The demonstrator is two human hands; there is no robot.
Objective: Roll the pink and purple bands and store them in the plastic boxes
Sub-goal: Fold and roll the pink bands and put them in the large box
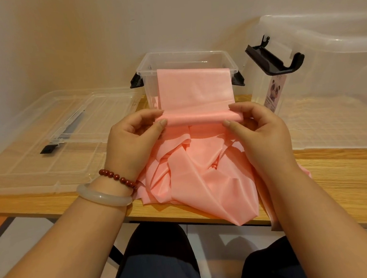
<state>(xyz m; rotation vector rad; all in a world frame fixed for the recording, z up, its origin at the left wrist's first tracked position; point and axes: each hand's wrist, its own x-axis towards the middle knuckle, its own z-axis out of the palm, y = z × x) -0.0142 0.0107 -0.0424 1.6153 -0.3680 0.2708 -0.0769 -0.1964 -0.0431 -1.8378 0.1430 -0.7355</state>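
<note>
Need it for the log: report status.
Left hand, right hand pinch pink band at rolled edge. Far end over clear box rim, rest heaped on table. Nothing blocking.

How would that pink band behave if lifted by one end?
Probably floppy: the pink band lies in crumpled folds on the table and drapes over the clear box. Its sheen suggests it may slip; the left hand and right hand both pinch the rolled edge.

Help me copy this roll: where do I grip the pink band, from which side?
Pinch the pink band at both ends of its rolled edge, from the near side, like the left hand and right hand: it lies crosswise, stretched flat from the box.
</note>
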